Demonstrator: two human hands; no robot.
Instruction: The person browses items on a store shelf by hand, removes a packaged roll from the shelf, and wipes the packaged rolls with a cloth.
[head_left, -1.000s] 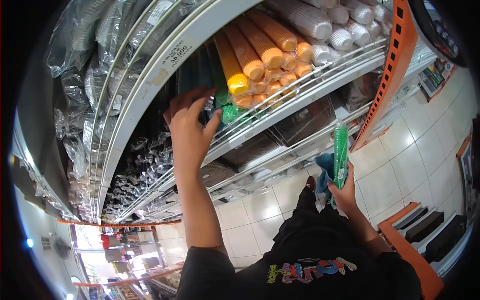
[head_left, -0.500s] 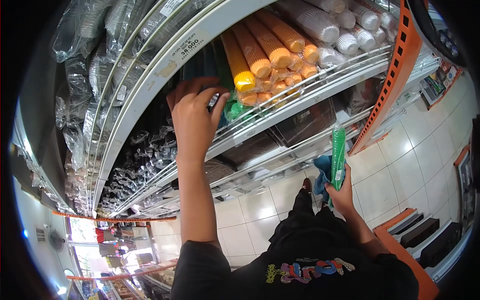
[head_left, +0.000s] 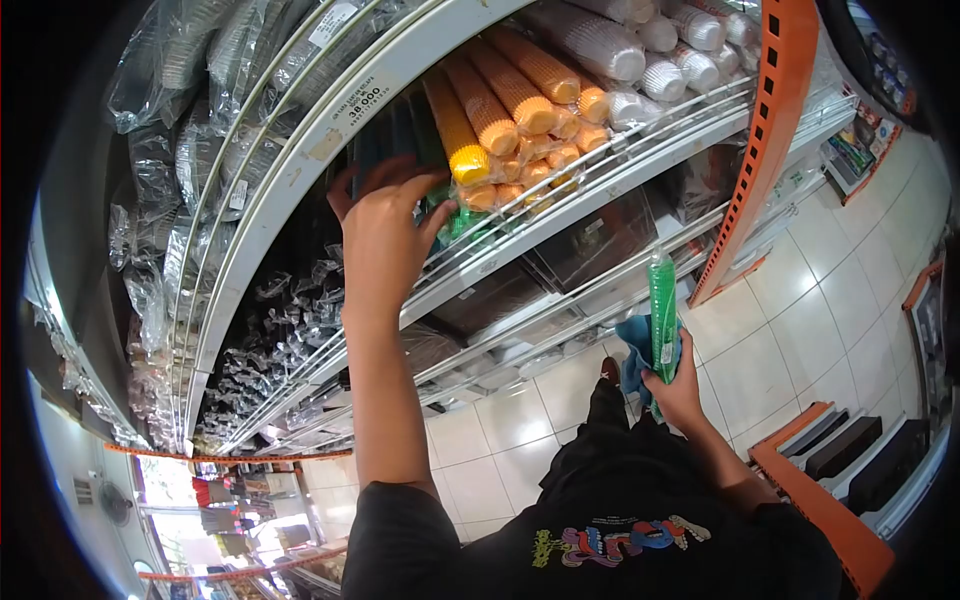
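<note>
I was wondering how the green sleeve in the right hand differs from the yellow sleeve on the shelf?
The green sleeve is slim and upright in the right hand; the yellow sleeve is thicker and lies on the shelf among orange ones. The left hand reaches nearby. Both look clear-wrapped.

This is a shop, seen in an aisle of baking supplies. White wire shelves [head_left: 560, 215] carry sleeves of orange paper baking cups [head_left: 510, 90] and white baking cups [head_left: 640, 45], all wrapped in clear plastic. A price label [head_left: 365, 100] is stuck to the shelf edge. Bagged stock [head_left: 190, 130] hangs at the far left. An orange upright [head_left: 770, 120] frames the rack, above a white tiled floor [head_left: 800, 320].
</note>
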